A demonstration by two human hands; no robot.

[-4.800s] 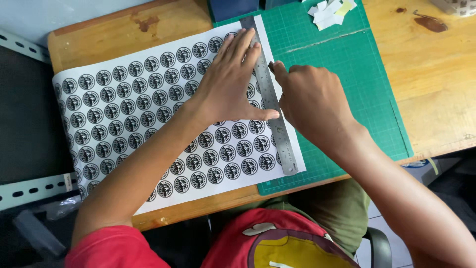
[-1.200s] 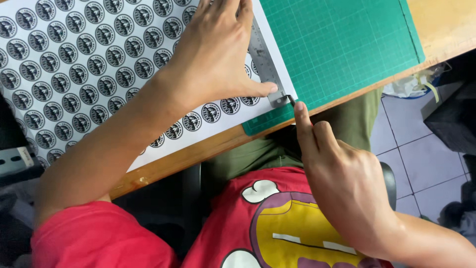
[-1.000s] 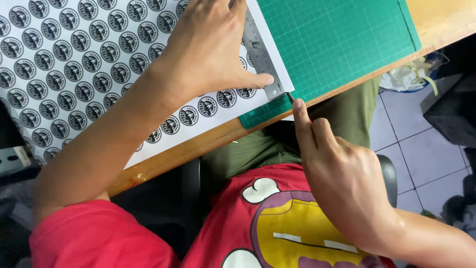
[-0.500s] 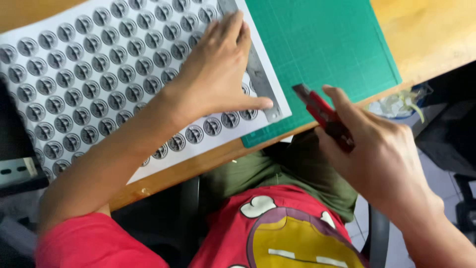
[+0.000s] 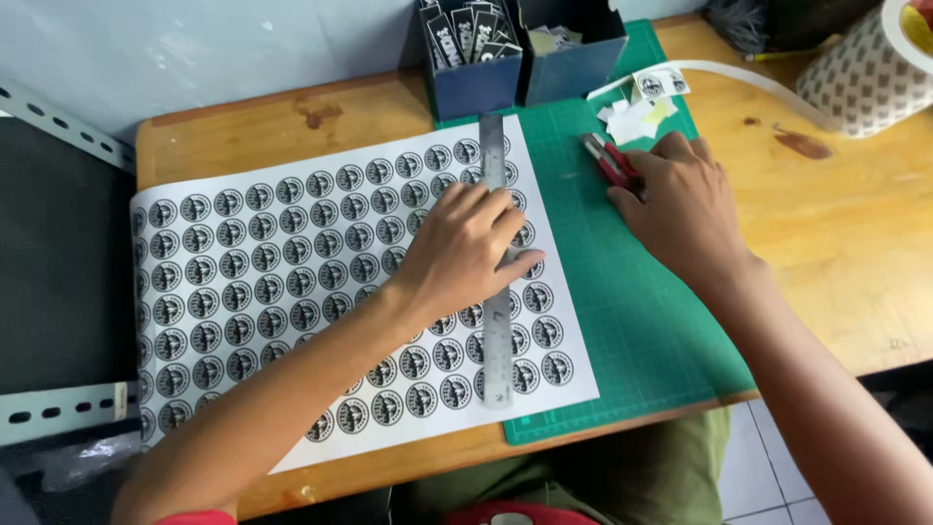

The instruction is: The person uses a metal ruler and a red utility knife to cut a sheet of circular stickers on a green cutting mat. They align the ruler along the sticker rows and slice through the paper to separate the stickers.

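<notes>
The ruler (image 5: 496, 262) lies along the sticker sheet (image 5: 292, 282), pinned under the flat, open left hand (image 5: 466, 248). The right hand (image 5: 680, 199) grips a red cutter (image 5: 607, 160) on the mat (image 5: 632, 292). If that press slackens, the ruler could skew across the sheet, and fingertips at its edge are exposed.

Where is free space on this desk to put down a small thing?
Bare wood lies right of the green mat, below the tape roll, and behind the sticker sheet, left of the boxes. The mat's far corner is crowded with paper scraps.
</notes>
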